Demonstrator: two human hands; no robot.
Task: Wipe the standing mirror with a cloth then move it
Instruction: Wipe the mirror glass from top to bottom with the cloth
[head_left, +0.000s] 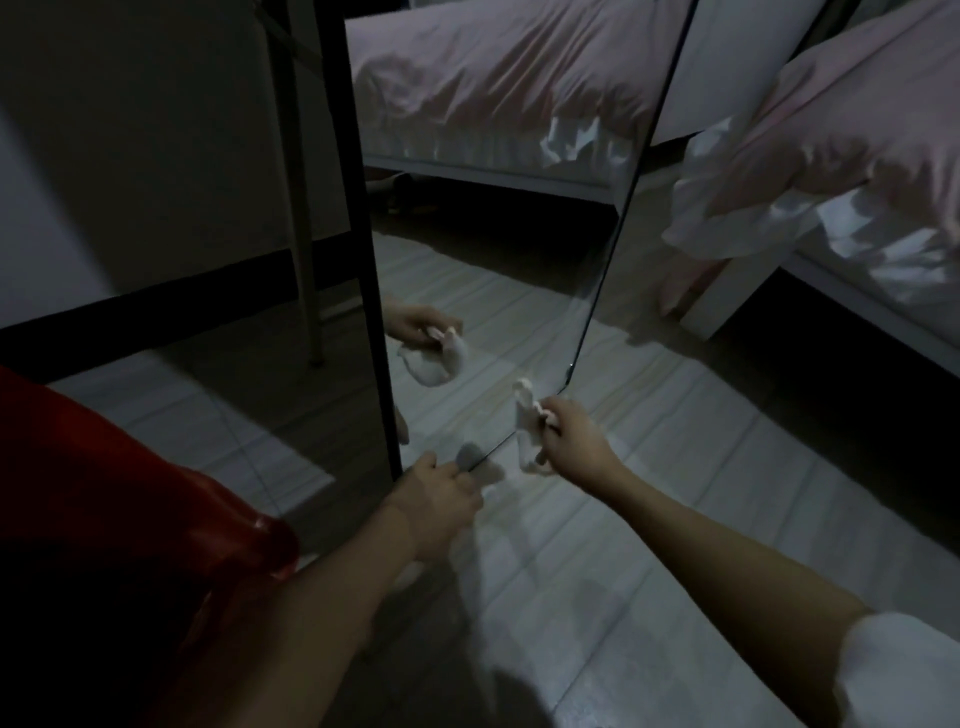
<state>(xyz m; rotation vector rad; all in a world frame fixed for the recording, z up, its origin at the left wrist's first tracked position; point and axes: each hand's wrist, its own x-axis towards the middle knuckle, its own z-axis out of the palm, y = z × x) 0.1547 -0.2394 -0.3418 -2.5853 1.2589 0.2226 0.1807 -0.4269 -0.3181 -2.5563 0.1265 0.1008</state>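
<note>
Glass of the standing mirror (498, 218) is reflecting a pink-covered bed, its dark frame edge rising at the left and its bottom edge sitting on the pale tiled floor (597, 545). Left hand (434, 501) is curling its fingers at the mirror's lower corner. Right hand (574, 439) is pinching a crumpled white cloth (525, 426) just beside the glass. Bed (841, 171) is standing near at the right.
</note>
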